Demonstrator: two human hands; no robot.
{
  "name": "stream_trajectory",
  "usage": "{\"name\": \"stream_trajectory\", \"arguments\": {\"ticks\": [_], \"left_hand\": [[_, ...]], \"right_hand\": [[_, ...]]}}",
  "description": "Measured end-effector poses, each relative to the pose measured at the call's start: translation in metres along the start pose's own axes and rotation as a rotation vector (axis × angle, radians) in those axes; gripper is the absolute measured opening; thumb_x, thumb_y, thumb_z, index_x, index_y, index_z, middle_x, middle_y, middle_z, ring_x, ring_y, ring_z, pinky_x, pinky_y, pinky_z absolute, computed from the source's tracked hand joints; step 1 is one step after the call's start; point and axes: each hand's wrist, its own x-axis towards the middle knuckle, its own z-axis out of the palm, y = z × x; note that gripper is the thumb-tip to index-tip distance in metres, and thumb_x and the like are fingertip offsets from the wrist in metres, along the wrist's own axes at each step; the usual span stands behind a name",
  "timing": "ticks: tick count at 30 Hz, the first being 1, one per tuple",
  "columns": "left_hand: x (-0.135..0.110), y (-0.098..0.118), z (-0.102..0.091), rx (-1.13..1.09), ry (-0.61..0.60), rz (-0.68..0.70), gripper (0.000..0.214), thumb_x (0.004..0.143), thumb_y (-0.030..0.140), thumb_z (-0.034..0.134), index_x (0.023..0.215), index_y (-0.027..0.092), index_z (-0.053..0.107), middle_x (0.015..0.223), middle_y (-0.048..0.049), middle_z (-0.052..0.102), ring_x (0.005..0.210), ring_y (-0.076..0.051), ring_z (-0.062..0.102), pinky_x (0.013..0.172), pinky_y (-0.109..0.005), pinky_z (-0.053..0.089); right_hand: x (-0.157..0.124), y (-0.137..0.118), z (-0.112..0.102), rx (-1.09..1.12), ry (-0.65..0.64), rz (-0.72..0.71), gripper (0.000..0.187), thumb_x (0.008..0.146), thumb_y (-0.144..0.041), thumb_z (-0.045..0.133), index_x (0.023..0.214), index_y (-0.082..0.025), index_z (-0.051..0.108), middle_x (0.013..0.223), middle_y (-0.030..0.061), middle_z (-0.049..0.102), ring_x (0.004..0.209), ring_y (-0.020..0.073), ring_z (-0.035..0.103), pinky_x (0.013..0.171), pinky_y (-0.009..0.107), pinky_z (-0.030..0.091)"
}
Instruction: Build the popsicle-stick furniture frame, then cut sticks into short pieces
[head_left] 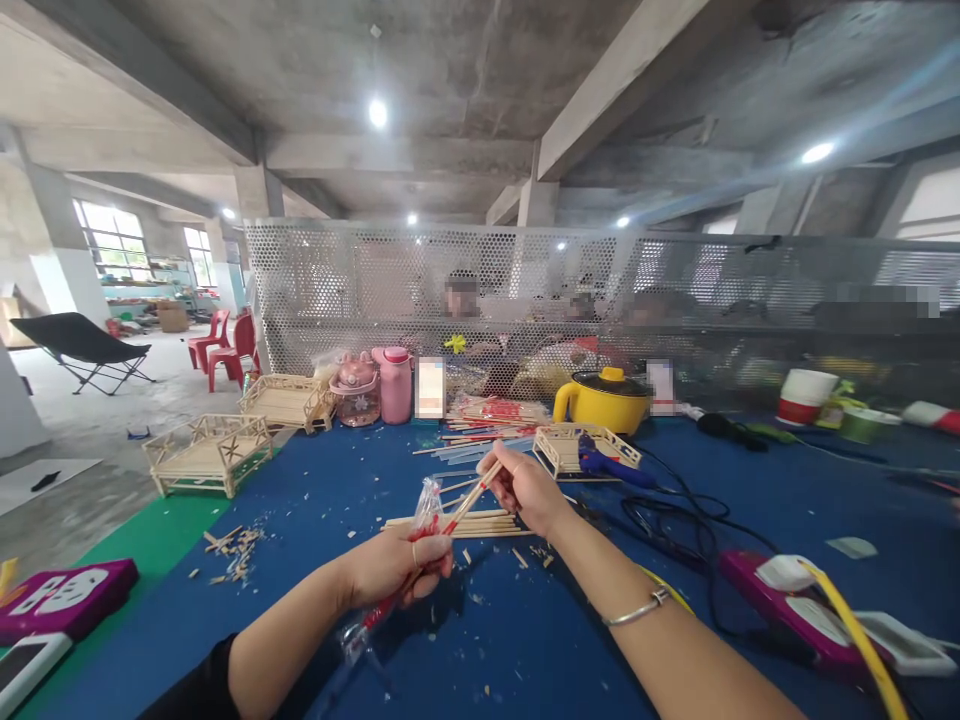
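My left hand [405, 570] is closed around a clear plastic wrapper [427, 498] with red print. Wooden chopsticks [469, 502] with red marks stick out of that hand, slanting up to the right. My right hand [529, 492] pinches their upper end between thumb and fingers. Behind and below the hands lies a row of bare wooden sticks [487, 524]. Farther back is a pile of wrapped chopsticks [499, 412]. A small wooden frame with railings [551, 455] stands beyond my right hand, with a blue glue gun [611, 462] against it.
Two railed wooden models [206, 470] stand at the left edge. Wood scraps [234, 555] lie on the blue table. Pink bottles [395, 385] and a yellow pot [607, 402] stand before a perforated metal screen [360, 290]. Purple power strips [780, 610] and cables flank both sides.
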Motion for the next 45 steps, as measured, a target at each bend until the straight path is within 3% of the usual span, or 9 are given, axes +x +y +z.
{"name": "stream_trajectory", "arguments": {"ticks": [4, 7, 13, 18, 23, 29, 32, 37, 45], "left_hand": [[-0.001, -0.003, -0.010, 0.004, -0.022, -0.027, 0.036, 0.076, 0.053, 0.048, 0.067, 0.018, 0.050, 0.039, 0.0084, 0.035, 0.033, -0.006, 0.027, 0.035, -0.019, 0.024], [0.001, -0.006, -0.029, -0.072, 0.148, 0.072, 0.033, 0.076, 0.050, 0.051, 0.074, 0.018, 0.052, 0.041, 0.0083, 0.037, 0.034, -0.006, 0.028, 0.035, -0.018, 0.025], [0.013, -0.012, -0.062, -0.308, 0.708, 0.231, 0.040, 0.069, 0.048, 0.059, 0.095, 0.019, 0.050, 0.070, 0.0038, 0.054, 0.044, -0.005, 0.038, 0.038, -0.017, 0.030], [0.016, -0.017, -0.063, -0.150, 0.752, 0.073, 0.044, 0.071, 0.063, 0.046, 0.071, 0.020, 0.043, 0.050, 0.0094, 0.031, 0.039, -0.005, 0.025, 0.037, -0.018, 0.018], [0.016, -0.022, -0.063, 0.272, 0.859, 0.075, 0.043, 0.073, 0.058, 0.046, 0.059, 0.019, 0.038, 0.048, 0.0068, 0.036, 0.046, -0.008, 0.034, 0.047, -0.021, 0.026], [0.009, -0.017, -0.051, 0.729, 0.680, 0.167, 0.033, 0.076, 0.048, 0.047, 0.067, 0.017, 0.052, 0.060, 0.0027, 0.050, 0.058, -0.013, 0.046, 0.056, -0.023, 0.032], [0.007, -0.015, -0.039, 0.918, 0.520, 0.235, 0.022, 0.073, 0.039, 0.056, 0.080, 0.019, 0.059, 0.088, -0.0023, 0.060, 0.073, -0.016, 0.055, 0.065, -0.024, 0.039], [0.012, -0.017, -0.027, 1.053, 0.368, 0.249, 0.026, 0.077, 0.031, 0.053, 0.101, 0.024, 0.058, 0.131, -0.0027, 0.045, 0.098, -0.018, 0.057, 0.082, -0.026, 0.042], [0.018, -0.019, -0.025, 1.140, 0.443, 0.133, 0.018, 0.080, 0.036, 0.047, 0.082, 0.021, 0.056, 0.088, -0.0034, 0.061, 0.074, -0.017, 0.059, 0.059, -0.023, 0.038]], "right_hand": [[0.014, -0.008, -0.032, 0.013, 0.176, -0.061, 0.044, 0.075, -0.061, 0.044, 0.062, -0.018, 0.049, 0.036, -0.0081, 0.036, 0.030, 0.0041, 0.026, 0.030, 0.015, 0.018], [0.017, -0.019, -0.061, -0.025, 0.247, -0.088, 0.045, 0.077, -0.061, 0.039, 0.063, -0.019, 0.044, 0.038, -0.0095, 0.032, 0.030, 0.0034, 0.026, 0.030, 0.014, 0.019], [0.010, -0.006, -0.064, -0.291, -0.001, 0.090, 0.029, 0.070, -0.043, 0.061, 0.077, -0.015, 0.056, 0.062, 0.0024, 0.062, 0.049, 0.0084, 0.055, 0.041, 0.017, 0.040], [0.010, 0.012, -0.058, -0.657, -0.149, 0.104, 0.016, 0.070, -0.029, 0.062, 0.079, -0.016, 0.059, 0.064, 0.0040, 0.065, 0.055, 0.0144, 0.059, 0.049, 0.025, 0.044], [0.012, 0.011, -0.060, -1.034, -0.129, -0.124, 0.019, 0.074, -0.024, 0.056, 0.091, -0.020, 0.062, 0.106, 0.0075, 0.061, 0.102, 0.0217, 0.052, 0.090, 0.034, 0.037], [0.039, 0.026, -0.037, -1.361, -0.261, -0.180, 0.038, 0.068, -0.001, 0.046, 0.095, -0.022, 0.063, 0.104, 0.0078, 0.061, 0.101, 0.0225, 0.052, 0.084, 0.032, 0.036], [0.052, 0.031, -0.030, -1.453, -0.312, -0.176, 0.035, 0.065, 0.000, 0.046, 0.089, -0.019, 0.063, 0.099, 0.0100, 0.062, 0.094, 0.0225, 0.054, 0.075, 0.029, 0.037], [0.042, 0.032, -0.023, -1.448, -0.422, -0.233, 0.031, 0.066, -0.002, 0.046, 0.087, -0.018, 0.062, 0.091, 0.0066, 0.063, 0.083, 0.0172, 0.055, 0.068, 0.024, 0.036], [0.040, 0.029, -0.009, -1.361, -0.525, -0.278, 0.033, 0.069, -0.006, 0.048, 0.090, -0.023, 0.066, 0.086, -0.0015, 0.066, 0.076, 0.0108, 0.058, 0.066, 0.018, 0.040]]}}
